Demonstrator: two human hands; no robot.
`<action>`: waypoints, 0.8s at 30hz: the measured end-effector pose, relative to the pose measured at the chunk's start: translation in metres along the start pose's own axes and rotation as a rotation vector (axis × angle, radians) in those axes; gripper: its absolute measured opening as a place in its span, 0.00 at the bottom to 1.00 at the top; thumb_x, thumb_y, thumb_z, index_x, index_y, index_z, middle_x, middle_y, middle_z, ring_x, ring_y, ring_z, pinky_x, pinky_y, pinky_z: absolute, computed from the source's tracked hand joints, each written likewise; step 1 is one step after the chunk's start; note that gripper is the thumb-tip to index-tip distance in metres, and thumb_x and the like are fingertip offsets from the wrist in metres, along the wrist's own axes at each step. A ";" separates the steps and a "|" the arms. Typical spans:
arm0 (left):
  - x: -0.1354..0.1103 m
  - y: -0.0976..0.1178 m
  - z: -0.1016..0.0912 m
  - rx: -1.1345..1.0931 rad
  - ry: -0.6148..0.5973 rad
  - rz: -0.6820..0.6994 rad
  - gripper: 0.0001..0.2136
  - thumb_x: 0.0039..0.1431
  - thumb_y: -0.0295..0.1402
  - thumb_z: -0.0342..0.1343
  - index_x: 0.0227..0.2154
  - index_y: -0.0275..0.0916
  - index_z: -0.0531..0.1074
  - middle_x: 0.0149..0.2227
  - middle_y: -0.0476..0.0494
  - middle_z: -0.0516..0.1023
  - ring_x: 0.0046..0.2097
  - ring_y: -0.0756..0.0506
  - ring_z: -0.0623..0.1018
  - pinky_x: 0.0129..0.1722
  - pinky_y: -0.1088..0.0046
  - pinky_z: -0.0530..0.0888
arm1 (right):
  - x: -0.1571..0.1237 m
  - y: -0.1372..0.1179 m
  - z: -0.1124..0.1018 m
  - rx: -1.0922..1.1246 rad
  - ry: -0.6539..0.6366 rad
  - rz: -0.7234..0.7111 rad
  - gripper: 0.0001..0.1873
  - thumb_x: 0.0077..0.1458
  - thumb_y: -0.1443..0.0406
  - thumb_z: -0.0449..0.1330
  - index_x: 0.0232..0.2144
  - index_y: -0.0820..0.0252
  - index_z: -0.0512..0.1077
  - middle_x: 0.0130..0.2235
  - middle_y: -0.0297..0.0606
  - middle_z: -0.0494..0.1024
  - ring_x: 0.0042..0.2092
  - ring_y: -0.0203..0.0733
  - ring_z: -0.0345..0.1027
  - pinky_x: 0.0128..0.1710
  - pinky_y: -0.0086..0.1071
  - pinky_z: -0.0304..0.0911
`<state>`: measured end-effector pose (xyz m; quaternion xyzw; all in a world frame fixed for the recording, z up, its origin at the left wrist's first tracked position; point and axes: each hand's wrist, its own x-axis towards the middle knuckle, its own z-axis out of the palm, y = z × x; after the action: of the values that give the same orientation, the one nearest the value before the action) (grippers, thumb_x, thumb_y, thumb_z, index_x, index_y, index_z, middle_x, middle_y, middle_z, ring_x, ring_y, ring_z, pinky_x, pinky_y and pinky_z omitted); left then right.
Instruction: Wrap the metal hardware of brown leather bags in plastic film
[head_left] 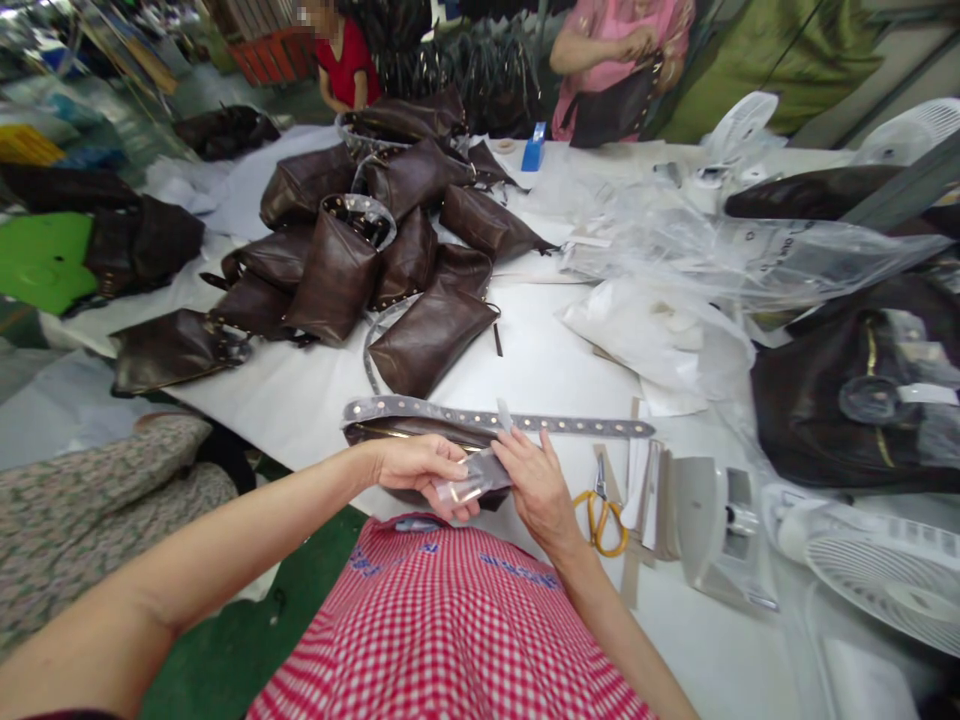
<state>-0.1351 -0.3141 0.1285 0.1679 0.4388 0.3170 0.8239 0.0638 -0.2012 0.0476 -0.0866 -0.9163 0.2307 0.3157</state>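
Note:
My left hand [420, 470] pinches a small clear plastic wrap [474, 482] over part of a brown leather bag [390, 432] at the table's near edge. My right hand [534, 480] grips the other end of the same wrap, its fingers curled round it. The bag's studded strap [570, 425], sheathed in plastic, runs to the right across the white table [540, 360] just beyond both hands.
A pile of brown bags [352, 250] lies further back. Yellow-handled scissors [600, 515] rest right of my hands. Clear plastic sheets [720, 250], a dark bag [847, 400] and white fans [870, 570] fill the right. Two people [615, 50] stand at the far side.

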 end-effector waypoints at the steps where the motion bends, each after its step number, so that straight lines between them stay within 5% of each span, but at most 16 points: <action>1: 0.001 0.000 0.000 -0.002 -0.001 -0.001 0.22 0.49 0.46 0.66 0.38 0.32 0.74 0.40 0.32 0.81 0.39 0.41 0.81 0.36 0.69 0.78 | 0.001 -0.001 0.000 0.018 -0.012 -0.007 0.28 0.62 0.75 0.45 0.63 0.56 0.57 0.57 0.46 0.71 0.64 0.45 0.57 0.65 0.54 0.48; 5: 0.003 -0.001 0.001 0.039 0.085 -0.020 0.22 0.46 0.45 0.68 0.36 0.32 0.73 0.33 0.33 0.82 0.30 0.44 0.81 0.29 0.72 0.76 | -0.003 0.004 -0.007 0.109 -0.053 0.045 0.37 0.61 0.69 0.52 0.68 0.56 0.43 0.66 0.50 0.57 0.68 0.49 0.46 0.65 0.56 0.47; 10: -0.007 -0.001 0.002 0.009 0.182 -0.055 0.20 0.45 0.44 0.69 0.32 0.33 0.71 0.31 0.33 0.81 0.28 0.44 0.80 0.25 0.75 0.75 | -0.040 0.032 -0.016 0.180 -0.098 0.524 0.60 0.50 0.58 0.67 0.68 0.55 0.28 0.70 0.53 0.39 0.70 0.55 0.34 0.65 0.58 0.45; 13: -0.010 0.000 0.001 -0.035 0.205 -0.071 0.20 0.45 0.43 0.69 0.32 0.33 0.70 0.30 0.33 0.81 0.27 0.45 0.80 0.25 0.75 0.75 | -0.056 0.034 -0.011 0.243 -0.160 0.598 0.57 0.52 0.58 0.65 0.68 0.53 0.29 0.70 0.51 0.37 0.70 0.53 0.32 0.65 0.56 0.45; 16: -0.007 0.005 0.005 -0.026 0.229 -0.093 0.20 0.45 0.43 0.69 0.32 0.33 0.70 0.30 0.34 0.81 0.26 0.46 0.79 0.24 0.75 0.75 | -0.052 0.025 0.002 0.310 -0.116 0.526 0.47 0.58 0.59 0.59 0.68 0.54 0.34 0.70 0.49 0.37 0.70 0.49 0.34 0.66 0.51 0.46; 20: 0.000 0.015 0.021 0.068 0.258 -0.111 0.20 0.44 0.44 0.68 0.30 0.34 0.69 0.30 0.34 0.81 0.27 0.45 0.80 0.23 0.76 0.73 | -0.044 0.021 0.020 0.330 -0.021 0.508 0.31 0.65 0.60 0.48 0.67 0.56 0.45 0.67 0.49 0.54 0.68 0.45 0.46 0.65 0.47 0.51; 24: 0.002 0.020 0.041 0.193 0.276 -0.078 0.21 0.44 0.47 0.66 0.33 0.34 0.71 0.30 0.36 0.81 0.25 0.46 0.79 0.21 0.79 0.70 | -0.046 0.019 0.016 0.206 -0.029 0.487 0.40 0.63 0.57 0.52 0.68 0.59 0.35 0.68 0.54 0.49 0.69 0.51 0.42 0.63 0.54 0.52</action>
<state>-0.1081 -0.2974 0.1611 0.1839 0.5822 0.2611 0.7477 0.0902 -0.2047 0.0031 -0.2687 -0.8446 0.3931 0.2449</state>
